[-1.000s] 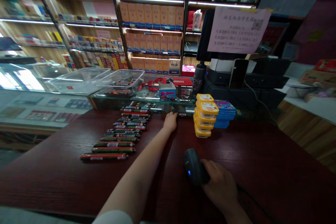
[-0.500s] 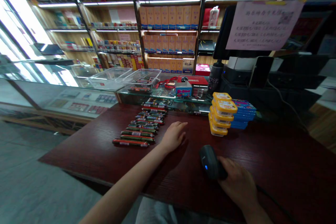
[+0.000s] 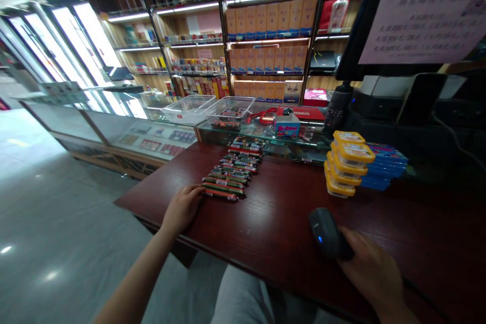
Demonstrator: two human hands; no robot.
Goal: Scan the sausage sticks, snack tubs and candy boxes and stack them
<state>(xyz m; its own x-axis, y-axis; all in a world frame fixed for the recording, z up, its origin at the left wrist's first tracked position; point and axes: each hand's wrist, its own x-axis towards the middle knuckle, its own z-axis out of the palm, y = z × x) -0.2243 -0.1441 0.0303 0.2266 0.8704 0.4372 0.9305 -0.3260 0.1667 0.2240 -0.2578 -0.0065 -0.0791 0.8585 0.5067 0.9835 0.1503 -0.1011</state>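
Several slim pens (image 3: 240,168) with dark and red patterned barrels lie side by side in a slanting row on the dark red-brown desk. My left hand (image 3: 184,208) is at the near end of this row, its fingers closed together at the left end of the nearest red pen (image 3: 220,194), which rests on the desk. The thumb is mostly hidden. In my right hand (image 3: 370,262) is a black barcode scanner (image 3: 327,233), gripped by its handle just above the desk, with a blue light lit and its head tilted left.
Yellow-lidded tubs (image 3: 343,169) are stacked at the right, beside a pile of blue packs (image 3: 383,167). Behind the desk are clear plastic bins (image 3: 231,111), a small blue-and-pink box (image 3: 287,125) and a black bottle (image 3: 337,109). A paper notice (image 3: 421,23) covers the monitor.
My left hand has moved from the right side of the pen row to its near left end. The view has swung left. My right hand still holds the scanner.
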